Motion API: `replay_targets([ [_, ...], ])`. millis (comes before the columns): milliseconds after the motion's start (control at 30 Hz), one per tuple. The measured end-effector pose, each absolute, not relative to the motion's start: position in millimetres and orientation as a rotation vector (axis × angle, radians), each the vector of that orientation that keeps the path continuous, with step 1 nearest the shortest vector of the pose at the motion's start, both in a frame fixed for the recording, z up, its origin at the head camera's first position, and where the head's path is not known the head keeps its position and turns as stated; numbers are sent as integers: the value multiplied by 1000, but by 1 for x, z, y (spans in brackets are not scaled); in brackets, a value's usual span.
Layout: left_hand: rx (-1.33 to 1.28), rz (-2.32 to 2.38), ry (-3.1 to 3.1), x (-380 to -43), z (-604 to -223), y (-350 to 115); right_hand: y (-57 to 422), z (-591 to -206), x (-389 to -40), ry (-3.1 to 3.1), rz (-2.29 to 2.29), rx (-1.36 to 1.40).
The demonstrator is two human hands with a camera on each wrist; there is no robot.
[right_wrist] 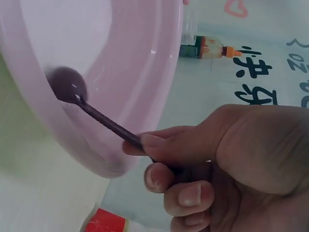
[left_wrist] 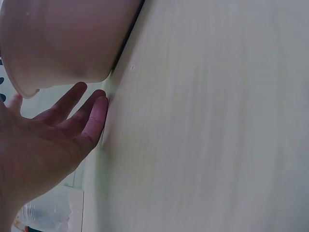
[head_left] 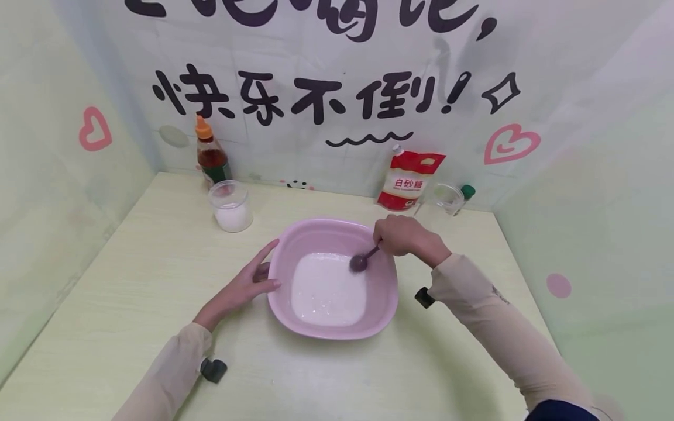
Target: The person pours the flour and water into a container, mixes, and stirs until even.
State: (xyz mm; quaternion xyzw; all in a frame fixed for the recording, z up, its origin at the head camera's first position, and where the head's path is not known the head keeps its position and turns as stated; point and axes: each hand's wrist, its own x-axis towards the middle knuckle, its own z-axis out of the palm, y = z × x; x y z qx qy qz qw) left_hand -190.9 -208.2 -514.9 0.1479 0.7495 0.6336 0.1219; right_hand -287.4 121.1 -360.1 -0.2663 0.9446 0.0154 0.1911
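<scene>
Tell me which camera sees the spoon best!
The right wrist view: the spoon looks big, its round end and much of its handle showing. The head view shows it small, its handle partly behind the right hand. The left wrist view doesn't show it.

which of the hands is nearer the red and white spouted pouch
Right. The right hand is just in front of the red and white spouted pouch; the left hand is farther off, at the left side of the pink plastic basin.

Includes pale wood-grained bench (head_left: 131,280). Backed by whitish rear wall (head_left: 310,52) with black Chinese lettering (head_left: 318,105); flanked by pale green side walls (head_left: 605,222).
</scene>
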Motion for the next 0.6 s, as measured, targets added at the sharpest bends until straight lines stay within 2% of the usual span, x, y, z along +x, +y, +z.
replay_targets([
  [300, 436, 1859, 2178, -191, -513, -207, 88, -376, -295, 2672, -94, -921],
  [600, 448, 1856, 2177, -191, -512, -206, 63, -390, -276, 2463, -169, -1209],
])
